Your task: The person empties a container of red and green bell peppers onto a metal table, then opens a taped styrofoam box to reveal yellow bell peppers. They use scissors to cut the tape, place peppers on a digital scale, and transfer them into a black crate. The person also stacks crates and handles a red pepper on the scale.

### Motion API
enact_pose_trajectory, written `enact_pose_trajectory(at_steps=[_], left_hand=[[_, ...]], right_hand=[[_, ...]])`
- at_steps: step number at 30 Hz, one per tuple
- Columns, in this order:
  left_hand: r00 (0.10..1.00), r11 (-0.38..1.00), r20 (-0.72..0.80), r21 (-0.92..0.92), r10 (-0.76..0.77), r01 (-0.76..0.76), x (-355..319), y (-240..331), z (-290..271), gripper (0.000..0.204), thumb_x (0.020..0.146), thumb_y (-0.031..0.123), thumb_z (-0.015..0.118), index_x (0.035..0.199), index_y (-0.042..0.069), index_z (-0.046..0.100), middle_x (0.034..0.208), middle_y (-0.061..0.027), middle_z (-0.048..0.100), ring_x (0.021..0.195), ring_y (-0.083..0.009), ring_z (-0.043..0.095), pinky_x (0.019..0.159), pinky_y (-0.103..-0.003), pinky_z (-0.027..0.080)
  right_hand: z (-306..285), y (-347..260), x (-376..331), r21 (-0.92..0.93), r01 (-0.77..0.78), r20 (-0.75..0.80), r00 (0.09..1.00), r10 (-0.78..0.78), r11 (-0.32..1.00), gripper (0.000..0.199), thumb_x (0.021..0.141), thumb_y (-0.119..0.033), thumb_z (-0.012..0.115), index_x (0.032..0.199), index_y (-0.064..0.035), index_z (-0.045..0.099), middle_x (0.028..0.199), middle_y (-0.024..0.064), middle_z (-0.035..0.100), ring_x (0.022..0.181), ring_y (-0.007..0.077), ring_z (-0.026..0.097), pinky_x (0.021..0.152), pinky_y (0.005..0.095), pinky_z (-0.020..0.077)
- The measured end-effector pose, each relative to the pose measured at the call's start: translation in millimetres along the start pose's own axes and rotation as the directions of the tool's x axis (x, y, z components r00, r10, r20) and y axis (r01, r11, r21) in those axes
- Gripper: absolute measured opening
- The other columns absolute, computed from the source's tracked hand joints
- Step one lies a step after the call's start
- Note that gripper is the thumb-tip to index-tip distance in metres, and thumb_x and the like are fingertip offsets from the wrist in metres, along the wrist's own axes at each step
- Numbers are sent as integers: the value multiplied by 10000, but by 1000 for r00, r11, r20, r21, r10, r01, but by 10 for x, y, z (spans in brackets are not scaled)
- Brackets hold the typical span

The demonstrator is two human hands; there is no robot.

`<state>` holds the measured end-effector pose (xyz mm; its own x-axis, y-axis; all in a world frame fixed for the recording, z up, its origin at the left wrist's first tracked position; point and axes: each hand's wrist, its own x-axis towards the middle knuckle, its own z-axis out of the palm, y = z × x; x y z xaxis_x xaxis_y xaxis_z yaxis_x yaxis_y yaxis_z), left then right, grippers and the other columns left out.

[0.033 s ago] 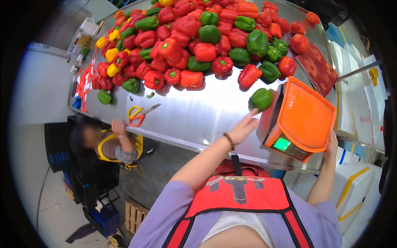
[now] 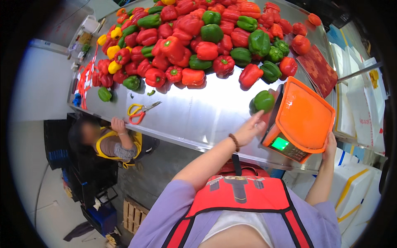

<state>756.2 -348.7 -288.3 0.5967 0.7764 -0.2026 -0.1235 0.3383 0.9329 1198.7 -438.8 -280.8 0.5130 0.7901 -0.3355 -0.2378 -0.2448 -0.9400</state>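
Just left of the scale [image 2: 308,113] and near its side, a single green bell pepper [image 2: 264,101] sits on the table [image 2: 198,109], its rounded, lobed skin glossy. The scale has a smooth orange tray with rounded corners and a raised rim, above a near panel whose display glows green. The table is shiny, reflective metal.

Your left hand [image 2: 250,129] is left of the scale, on the near side of the pepper, back of the hand up. Its fingers are loosely spread, holding nothing, and the index fingertip is at the pepper's lower edge; you cannot tell whether they touch. A dark beaded bracelet [image 2: 235,142] circles that wrist. Your right hand [image 2: 330,147] is against the scale's right side, fingers pointing away from you; how tightly it grips cannot be told.

The table's near edge runs just on your side of the scale. A stretch of bright metal reaches left from the scale toward scissors [image 2: 144,109] with yellow and red handles. Beyond the scale, to the left, rises a heap of bell peppers [image 2: 171,47], mostly red, with green and yellow ones. A flat, dark-red patterned sheet [image 2: 316,68] lies just behind the scale. Well left of it, a co-worker's hand [image 2: 118,125] rests at the table edge.
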Motion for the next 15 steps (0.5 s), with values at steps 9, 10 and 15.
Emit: enact_pose_trajectory(at_steps=[9, 10, 15], left_hand=[[948, 1000, -317, 0, -4, 5, -595, -45, -445, 498, 915, 183, 571, 1363, 59, 392, 1229, -128, 489, 1126, -193, 488, 950, -345, 420], [912, 998, -410, 67, 15, 13, -762, -13, -651, 480, 907, 180, 582, 1342, 62, 415, 1183, -118, 498, 1071, -157, 487, 901, -302, 434], [632, 560, -645, 740, 431, 373, -1473, 245, -2038, 553, 789, 187, 648, 1260, -32, 459, 1286, -216, 480, 1241, -340, 425, 1056, -400, 324]], right_hand=[[926, 315, -587, 53, 46, 40, 998, -48, 998, 419, 976, -234, 483, 1262, 72, 465, 1220, 119, 567, 1105, 182, 552, 934, 299, 442], [1006, 343, -635, 58, 43, 56, 997, -47, 997, 429, 974, -238, 493, 1264, 76, 461, 1221, 119, 566, 1108, 179, 547, 935, 297, 438], [1267, 376, -846, 39, 71, -19, 997, -70, 997, 432, 974, -253, 494, 1271, 59, 465, 1217, 116, 566, 1118, 171, 538, 949, 292, 420]])
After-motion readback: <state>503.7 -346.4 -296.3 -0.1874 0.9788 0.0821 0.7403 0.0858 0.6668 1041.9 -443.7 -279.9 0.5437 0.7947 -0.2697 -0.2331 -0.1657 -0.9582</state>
